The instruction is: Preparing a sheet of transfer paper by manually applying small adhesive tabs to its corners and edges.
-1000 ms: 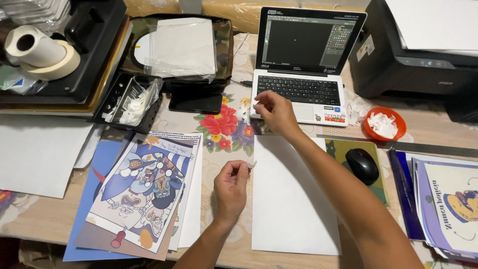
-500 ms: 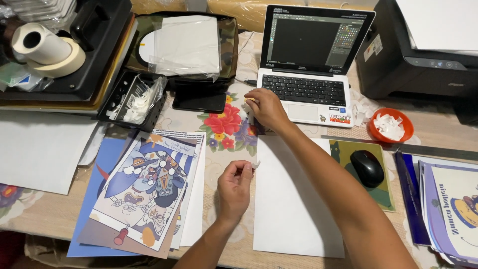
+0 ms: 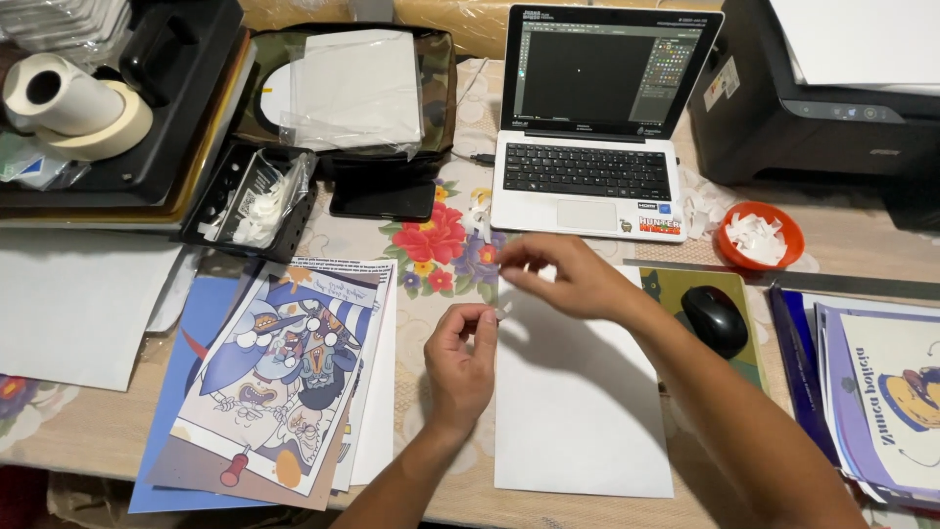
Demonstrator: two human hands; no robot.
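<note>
Centrally, left hand (image 3: 460, 358) pinches a small white scrap; right hand (image 3: 568, 279) pinches another above the blank white paper sheet (image 3: 583, 411), nothing stuck yet.

Person's own body, head view: two bare forearms are showing, each ending in a bare hand.

Left hand (image 3: 460, 358): no glove, ring, watch or bracelet is showing on it; the wrist is bare, and the forearm is running uncovered to the bottom edge of the frame. Short fingernails are showing on the fingers (image 3: 487, 328).

Right hand (image 3: 568, 279): likewise ungloved, with no ring or band in sight; its forearm is showing bare all the way to the lower right corner, with no sleeve or cuff reaching into view. It is appearing slightly blurred.

No clothing is entering the frame.
</note>
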